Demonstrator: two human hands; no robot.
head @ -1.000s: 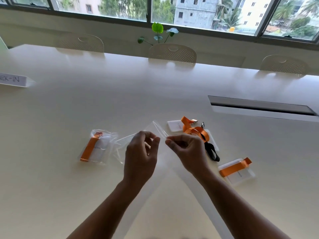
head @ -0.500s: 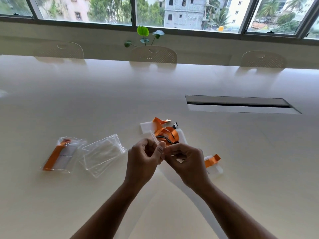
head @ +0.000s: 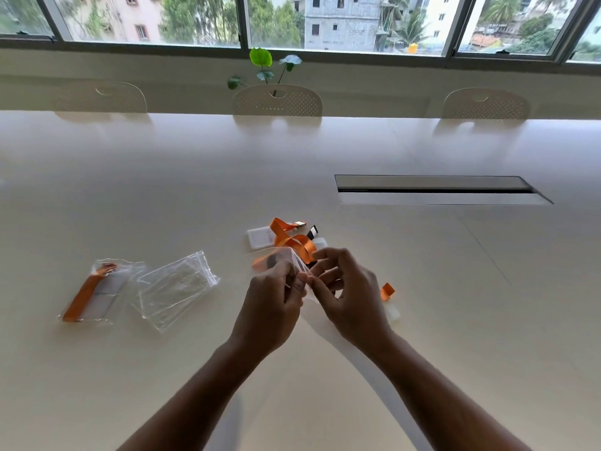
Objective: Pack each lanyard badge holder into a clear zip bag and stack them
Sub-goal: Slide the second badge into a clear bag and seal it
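Observation:
My left hand (head: 271,307) and my right hand (head: 346,296) meet above the table's middle, both pinching the top edge of a clear zip bag (head: 286,257) held up off the table. Just behind the bag lies a heap of badge holders with orange lanyards (head: 292,239). Another badge holder with an orange strap (head: 387,292) peeks out to the right of my right hand, mostly hidden. At the left lies a packed bag with an orange lanyard holder (head: 94,292). Beside it rests a pile of empty clear zip bags (head: 175,289).
The long cream table (head: 455,320) has a cable slot (head: 435,189) at the right middle. Three white chairs stand along its far edge, the middle chair (head: 278,100) in front of a small green plant (head: 261,65). Windows run along the back wall.
My view has shifted, so the table items sit further left and lower. My hands have drawn together on the bag's top edge, a little further toward the lanyard heap.

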